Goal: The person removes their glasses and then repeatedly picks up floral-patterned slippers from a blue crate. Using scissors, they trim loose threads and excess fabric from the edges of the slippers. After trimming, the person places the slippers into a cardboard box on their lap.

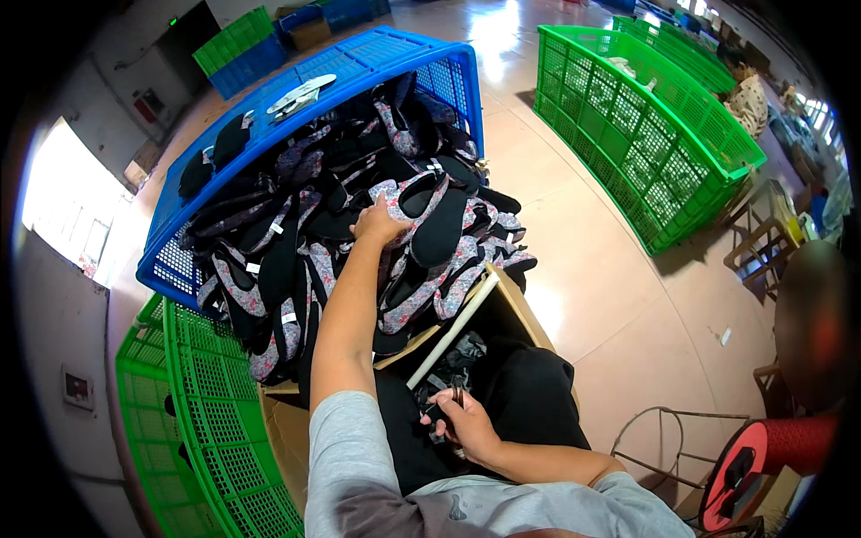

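Note:
My left hand (381, 222) reaches forward into a big heap of slippers and is closed on the toe of a floral slipper (411, 203) with a pink-and-grey pattern. The heap (332, 242) mixes floral uppers and black soles, some with small white tags. It spills out of a blue plastic crate (170, 215) tipped on its side. Close to my lap, my right hand (466, 426) is curled round a small dark metal tool (458, 395), too hidden to name surely. Crumpled dark material (465, 351) lies beyond that hand.
A cardboard box (516, 300) with a pale bar (453, 330) stands before my knees. Green crates (211, 394) are at the left, and a larger green crate (646, 134) is at the far right. Pale insoles (301, 95) rest on the blue crate. A red spool (762, 457) and wire frame (668, 439) stand at right.

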Demonstrator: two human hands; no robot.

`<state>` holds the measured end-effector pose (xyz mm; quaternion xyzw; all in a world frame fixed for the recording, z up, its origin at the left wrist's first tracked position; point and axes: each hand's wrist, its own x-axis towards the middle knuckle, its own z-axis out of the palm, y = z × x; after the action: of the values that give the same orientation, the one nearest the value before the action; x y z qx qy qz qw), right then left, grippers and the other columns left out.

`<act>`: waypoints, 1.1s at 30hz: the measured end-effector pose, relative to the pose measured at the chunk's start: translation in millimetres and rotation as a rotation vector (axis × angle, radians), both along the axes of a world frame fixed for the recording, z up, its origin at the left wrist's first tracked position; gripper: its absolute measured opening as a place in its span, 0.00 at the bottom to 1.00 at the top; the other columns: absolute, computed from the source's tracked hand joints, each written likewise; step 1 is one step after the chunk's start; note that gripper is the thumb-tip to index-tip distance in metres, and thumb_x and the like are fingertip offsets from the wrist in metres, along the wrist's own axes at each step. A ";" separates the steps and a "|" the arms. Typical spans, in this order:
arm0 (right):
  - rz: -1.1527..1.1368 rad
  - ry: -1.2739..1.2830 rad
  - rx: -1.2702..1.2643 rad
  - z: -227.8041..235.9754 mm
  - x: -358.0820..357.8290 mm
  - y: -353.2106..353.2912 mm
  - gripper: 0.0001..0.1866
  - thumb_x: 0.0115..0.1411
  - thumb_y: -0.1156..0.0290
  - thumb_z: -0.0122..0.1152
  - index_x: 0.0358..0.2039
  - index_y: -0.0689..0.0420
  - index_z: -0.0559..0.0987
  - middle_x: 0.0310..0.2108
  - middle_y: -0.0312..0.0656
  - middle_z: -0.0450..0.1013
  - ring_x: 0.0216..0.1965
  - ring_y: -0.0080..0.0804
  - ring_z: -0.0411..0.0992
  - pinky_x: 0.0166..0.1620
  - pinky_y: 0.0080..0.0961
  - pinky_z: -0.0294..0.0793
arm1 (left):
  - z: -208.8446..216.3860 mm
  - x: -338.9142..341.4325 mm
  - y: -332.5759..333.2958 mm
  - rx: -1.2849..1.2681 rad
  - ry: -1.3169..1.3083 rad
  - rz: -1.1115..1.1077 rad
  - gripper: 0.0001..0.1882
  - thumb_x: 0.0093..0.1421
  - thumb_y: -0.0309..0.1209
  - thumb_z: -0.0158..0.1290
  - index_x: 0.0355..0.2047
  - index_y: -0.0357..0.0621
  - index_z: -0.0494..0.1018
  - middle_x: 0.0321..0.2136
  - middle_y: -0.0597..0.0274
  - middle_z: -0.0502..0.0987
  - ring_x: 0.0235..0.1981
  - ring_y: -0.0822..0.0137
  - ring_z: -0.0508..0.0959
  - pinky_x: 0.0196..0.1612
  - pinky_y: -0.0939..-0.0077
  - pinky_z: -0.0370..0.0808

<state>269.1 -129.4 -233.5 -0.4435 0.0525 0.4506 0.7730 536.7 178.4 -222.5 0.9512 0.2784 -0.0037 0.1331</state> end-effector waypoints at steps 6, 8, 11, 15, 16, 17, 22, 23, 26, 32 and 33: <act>-0.027 0.016 0.009 -1.7 2.9 2.5 0.12 0.70 0.60 0.50 0.42 0.55 0.74 0.31 0.41 0.79 0.19 0.13 0.67 0.19 0.10 0.56 | -21.6 1.2 3.8 0.076 -0.032 0.069 0.50 0.40 0.46 0.69 0.65 0.61 0.61 0.61 0.57 0.68 0.62 0.52 0.66 0.59 0.49 0.66; -0.025 0.021 0.016 -3.7 2.3 3.3 0.12 0.70 0.59 0.50 0.42 0.55 0.74 0.30 0.41 0.79 0.19 0.13 0.67 0.19 0.11 0.56 | -25.7 4.9 13.6 0.028 -0.019 0.059 0.50 0.40 0.45 0.70 0.64 0.61 0.61 0.61 0.57 0.68 0.62 0.51 0.67 0.59 0.51 0.67; 0.000 0.014 0.022 -6.8 3.6 3.8 0.12 0.70 0.59 0.49 0.42 0.54 0.73 0.32 0.45 0.78 0.19 0.15 0.68 0.17 0.10 0.56 | -22.4 9.2 22.3 -0.116 0.023 0.055 0.51 0.38 0.43 0.71 0.64 0.57 0.62 0.62 0.54 0.66 0.62 0.50 0.67 0.61 0.56 0.67; 0.002 0.019 0.019 -3.5 3.6 6.5 0.12 0.70 0.59 0.50 0.42 0.55 0.73 0.32 0.46 0.78 0.19 0.15 0.69 0.17 0.09 0.57 | -24.8 8.3 26.6 -0.159 -0.016 0.032 0.51 0.39 0.38 0.71 0.65 0.50 0.62 0.62 0.53 0.67 0.63 0.50 0.66 0.62 0.60 0.66; 0.003 0.017 0.022 -4.6 3.2 6.6 0.12 0.70 0.59 0.50 0.42 0.55 0.73 0.32 0.46 0.78 0.19 0.15 0.69 0.17 0.09 0.57 | -25.5 9.6 23.6 -0.155 -0.015 0.035 0.51 0.39 0.37 0.71 0.65 0.48 0.61 0.62 0.52 0.67 0.63 0.50 0.66 0.62 0.60 0.66; 0.003 0.015 0.025 -5.9 2.7 6.8 0.12 0.70 0.59 0.50 0.42 0.55 0.73 0.32 0.46 0.78 0.19 0.15 0.69 0.17 0.09 0.57 | -25.8 9.7 21.8 -0.152 -0.015 0.039 0.51 0.39 0.36 0.70 0.65 0.47 0.61 0.62 0.52 0.67 0.63 0.50 0.66 0.62 0.61 0.66; 0.009 0.005 0.019 -7.6 2.7 7.1 0.12 0.70 0.60 0.49 0.42 0.55 0.72 0.32 0.46 0.78 0.19 0.16 0.69 0.17 0.09 0.58 | -32.3 9.7 22.1 -0.162 -0.053 -0.001 0.48 0.40 0.34 0.69 0.64 0.46 0.63 0.58 0.49 0.71 0.59 0.51 0.71 0.59 0.63 0.69; 0.010 0.003 0.015 -5.6 4.8 6.2 0.11 0.70 0.60 0.49 0.42 0.55 0.72 0.32 0.46 0.78 0.19 0.16 0.69 0.18 0.09 0.58 | -31.1 9.3 20.7 -0.180 -0.046 -0.007 0.47 0.40 0.34 0.69 0.63 0.45 0.64 0.57 0.49 0.72 0.58 0.51 0.72 0.59 0.63 0.69; 0.005 -0.027 0.020 -1.4 6.3 7.3 0.11 0.70 0.61 0.49 0.42 0.55 0.72 0.32 0.45 0.78 0.20 0.15 0.69 0.18 0.09 0.59 | -36.9 -0.5 31.4 -0.148 -0.089 -0.012 0.33 0.41 0.35 0.68 0.51 0.48 0.74 0.49 0.50 0.77 0.51 0.48 0.76 0.53 0.58 0.73; -0.055 -0.027 0.003 -1.6 9.4 3.5 0.11 0.70 0.62 0.48 0.42 0.55 0.72 0.31 0.41 0.79 0.20 0.14 0.68 0.19 0.10 0.58 | -12.6 -35.7 -7.3 -0.259 -0.196 0.049 0.39 0.41 0.35 0.67 0.56 0.42 0.71 0.49 0.44 0.77 0.52 0.49 0.76 0.54 0.62 0.71; -0.051 -0.030 0.000 -2.0 9.3 3.5 0.11 0.70 0.62 0.48 0.42 0.55 0.73 0.31 0.40 0.79 0.20 0.13 0.68 0.20 0.10 0.58 | -4.8 -46.9 -8.6 -0.280 -0.198 0.048 0.39 0.41 0.35 0.67 0.56 0.40 0.71 0.51 0.45 0.76 0.53 0.49 0.76 0.55 0.62 0.71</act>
<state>278.5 -125.9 -235.5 -0.4489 0.0523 0.4239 0.7849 489.8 169.8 -227.3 0.9121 0.2833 0.0547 0.2912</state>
